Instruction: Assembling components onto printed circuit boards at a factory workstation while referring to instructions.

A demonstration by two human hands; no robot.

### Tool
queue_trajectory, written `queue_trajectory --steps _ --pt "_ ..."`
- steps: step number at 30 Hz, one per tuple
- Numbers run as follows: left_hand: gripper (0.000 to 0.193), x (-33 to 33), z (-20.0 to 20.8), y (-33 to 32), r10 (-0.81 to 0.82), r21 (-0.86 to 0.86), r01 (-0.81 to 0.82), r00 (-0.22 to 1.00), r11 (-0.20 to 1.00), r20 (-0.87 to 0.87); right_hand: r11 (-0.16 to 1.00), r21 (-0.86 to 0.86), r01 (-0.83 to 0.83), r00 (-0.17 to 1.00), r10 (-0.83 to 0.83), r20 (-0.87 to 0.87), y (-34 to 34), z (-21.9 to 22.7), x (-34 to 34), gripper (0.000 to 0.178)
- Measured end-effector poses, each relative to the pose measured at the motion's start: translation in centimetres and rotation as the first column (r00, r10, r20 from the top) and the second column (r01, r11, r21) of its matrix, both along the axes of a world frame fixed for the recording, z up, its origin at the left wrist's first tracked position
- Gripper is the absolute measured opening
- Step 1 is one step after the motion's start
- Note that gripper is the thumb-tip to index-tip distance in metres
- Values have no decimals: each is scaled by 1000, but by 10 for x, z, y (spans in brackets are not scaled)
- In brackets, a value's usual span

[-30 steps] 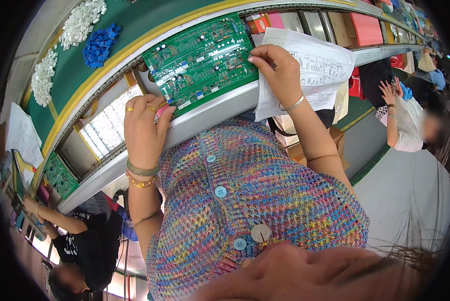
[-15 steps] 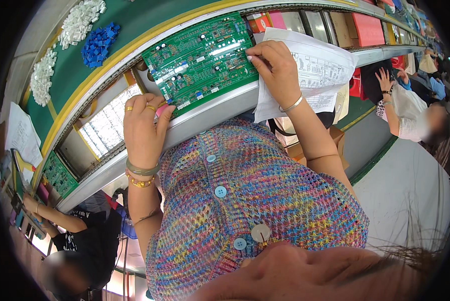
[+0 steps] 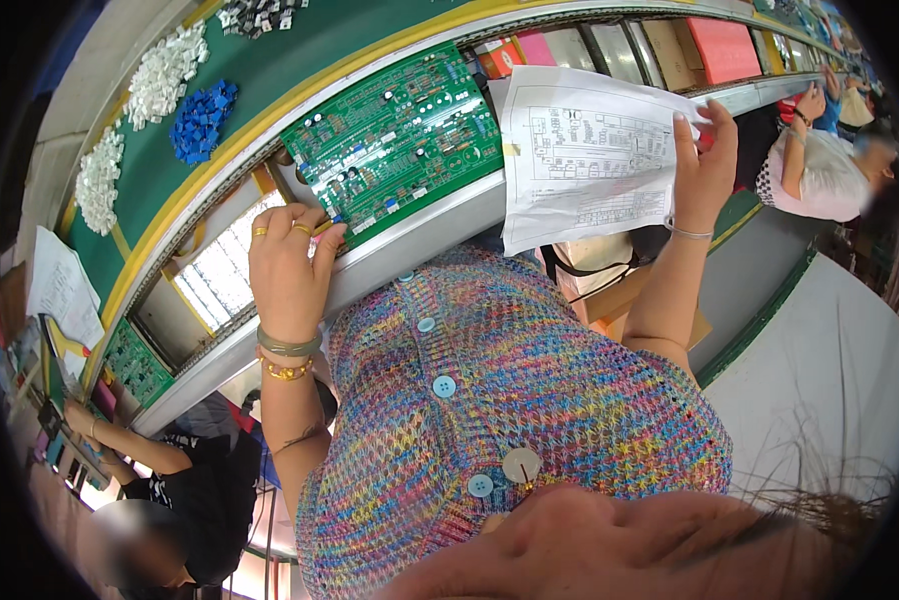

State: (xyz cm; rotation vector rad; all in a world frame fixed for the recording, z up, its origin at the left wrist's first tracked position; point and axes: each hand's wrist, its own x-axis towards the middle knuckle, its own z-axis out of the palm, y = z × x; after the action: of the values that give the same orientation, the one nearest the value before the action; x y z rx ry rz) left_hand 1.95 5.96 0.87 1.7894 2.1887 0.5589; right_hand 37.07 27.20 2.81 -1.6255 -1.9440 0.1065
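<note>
A green circuit board (image 3: 399, 140) filled with small components lies on the metal rail in front of me. My left hand (image 3: 291, 262) is closed at the board's near left corner. Its thumb and fingers are bent together around something small and pink, too hidden to name. A printed paper sheet (image 3: 584, 160) with a diagram stands to the right of the board. Over the sheet's right edge, my right hand (image 3: 704, 165) has thumb and fingers apart, and I see nothing held in it.
On the green belt (image 3: 299, 60) beyond the rail are piles of white connectors (image 3: 167, 75), blue connectors (image 3: 204, 120) and dark parts (image 3: 259, 15). Another circuit board (image 3: 134, 365) lies at the left. A red box (image 3: 721, 50) sits at the back right. Co-workers are on both sides.
My right hand has left the board's right side and moved right, to the far edge of the paper sheet, its fingers spreading. My left hand stays at the board's corner.
</note>
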Motion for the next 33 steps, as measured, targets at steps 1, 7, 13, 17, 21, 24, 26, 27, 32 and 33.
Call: queue_trajectory --steps 1,7,13,17,21,24,26,27,32,33 --pt "23 0 1 -1 -5 6 5 1000 1000 -8 995 -9 101 984 -99 148 1 -8 21 47" --pt "21 -4 2 7 -57 -12 56 998 998 -4 614 -741 271 895 -445 -41 -15 -78 148 70" --pt "25 -9 -9 22 -183 -28 184 983 983 25 589 -771 -243 868 -222 -444 -32 -141 168 49" --pt "26 0 -12 39 -298 -5 298 952 955 -72 735 -676 -54 850 -322 -418 -30 -108 137 43" --pt "24 12 -10 60 -371 -16 371 927 929 -59 687 -694 -215 698 -389 -601 -18 -114 150 39" --pt "22 22 -9 74 -409 -16 410 907 912 -97 907 -418 -51 511 -336 -791 10 -109 172 32" --pt "22 25 -10 81 -432 6 435 895 900 -116 942 -335 -10 185 -328 -926 33 -101 190 27" --pt "22 28 -10 86 -458 31 465 880 885 -123 925 -373 71 97 -378 -921 47 -108 212 25" --pt "21 43 -10 107 -481 37 485 873 874 -87 968 -104 226 -325 -26 -945 112 -111 219 25" --pt "21 46 -11 110 -481 37 486 872 873 -90 990 -5 139 -364 46 -930 123 -110 213 27"
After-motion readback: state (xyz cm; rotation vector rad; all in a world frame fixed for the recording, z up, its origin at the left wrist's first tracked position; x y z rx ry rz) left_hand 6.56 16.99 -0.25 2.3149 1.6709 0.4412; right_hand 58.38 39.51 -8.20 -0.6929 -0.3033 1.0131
